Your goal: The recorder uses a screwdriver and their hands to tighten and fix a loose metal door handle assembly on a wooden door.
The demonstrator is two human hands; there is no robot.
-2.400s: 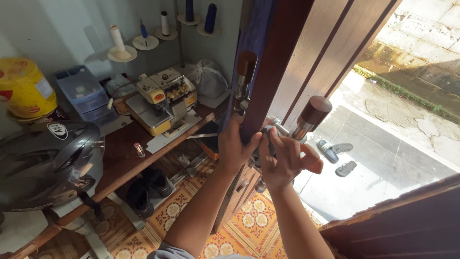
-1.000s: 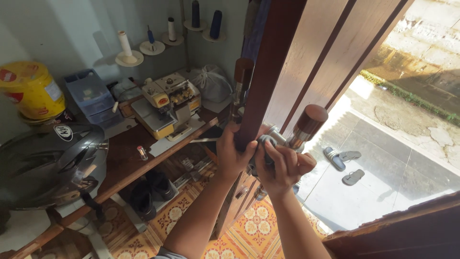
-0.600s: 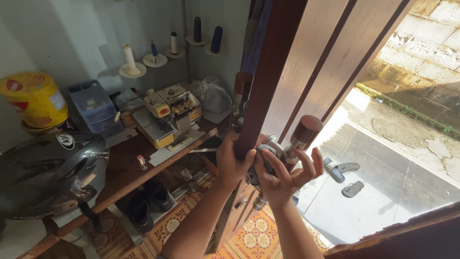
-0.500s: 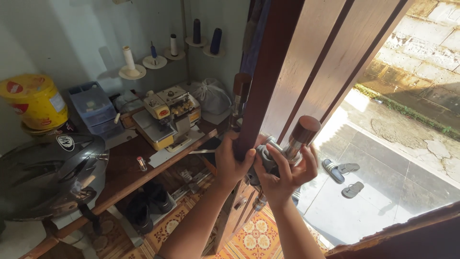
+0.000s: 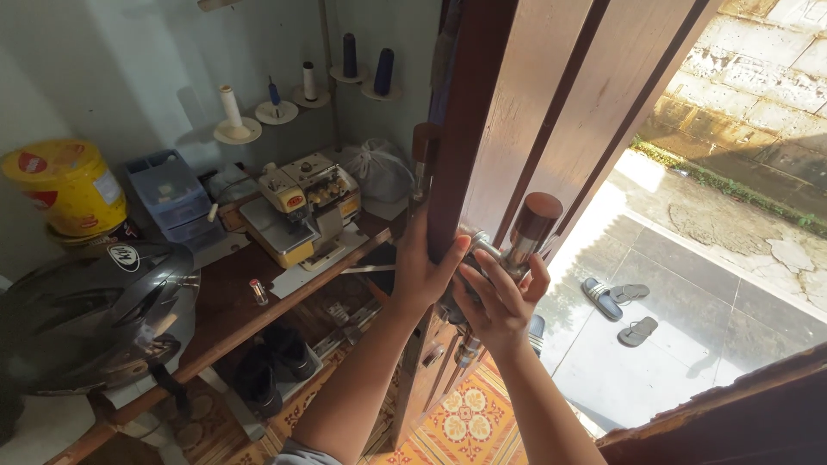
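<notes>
The left hand (image 5: 419,274) is gripping the edge of the wooden door (image 5: 508,129), which looks heavy and stiff. Just right of it, the right hand (image 5: 498,303) is curling around the metal stem of the door handle (image 5: 525,234), hard and probably slippery, its brown knob above the fingers.

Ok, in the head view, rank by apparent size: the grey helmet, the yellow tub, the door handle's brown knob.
1. Grey helmet, largest, though it sits nearest the camera.
2. Yellow tub.
3. Brown knob, smallest, just above the right hand.
</notes>
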